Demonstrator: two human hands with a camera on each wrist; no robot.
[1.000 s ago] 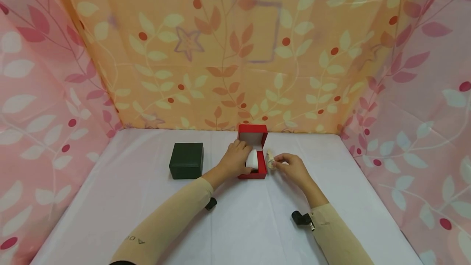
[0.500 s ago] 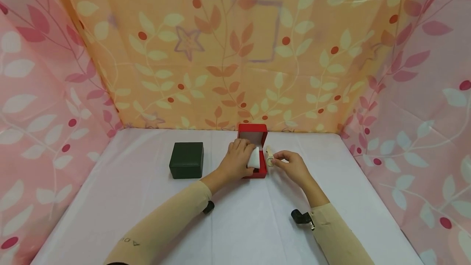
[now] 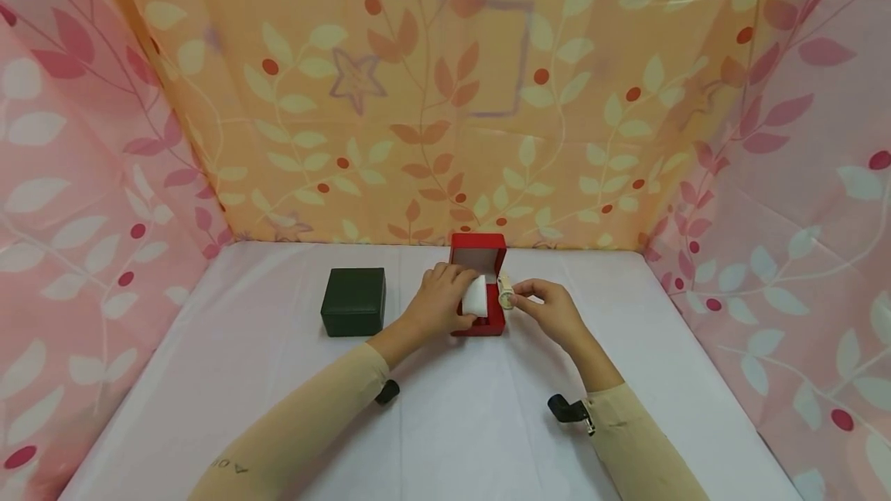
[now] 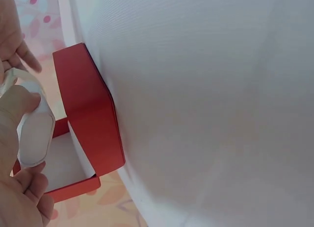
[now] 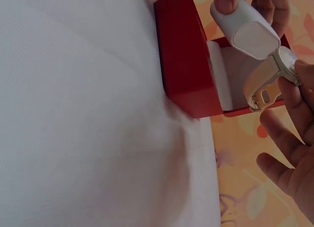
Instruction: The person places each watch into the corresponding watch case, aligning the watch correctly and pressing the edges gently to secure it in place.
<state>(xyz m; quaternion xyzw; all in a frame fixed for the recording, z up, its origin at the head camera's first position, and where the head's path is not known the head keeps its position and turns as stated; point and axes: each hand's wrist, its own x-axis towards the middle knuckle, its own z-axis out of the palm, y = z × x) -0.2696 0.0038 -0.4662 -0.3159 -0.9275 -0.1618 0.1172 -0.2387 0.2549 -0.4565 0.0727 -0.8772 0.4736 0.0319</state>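
An open red box [image 3: 487,325] stands at the back middle of the white table [image 3: 459,424]. My left hand [image 3: 445,301] grips a white watch cushion [image 3: 476,296] just above the box's tray. In the left wrist view the cushion [image 4: 34,134] sits between my thumb and fingers, beside the red box [image 4: 86,119]. My right hand [image 3: 537,298] pinches a cream-strapped watch [image 3: 505,292] right beside the cushion. The right wrist view shows the watch [image 5: 274,72] touching the cushion [image 5: 248,33] over the red box [image 5: 184,55].
A shut dark green box [image 3: 353,301] stands to the left of the red one. Patterned cloth walls [image 3: 445,99] enclose the table at the back and both sides. Small black camera mounts [image 3: 567,410] sit at my wrists.
My left hand has lifted and tilted the cushion up from the box. My right hand has brought the watch leftward until it meets the cushion.
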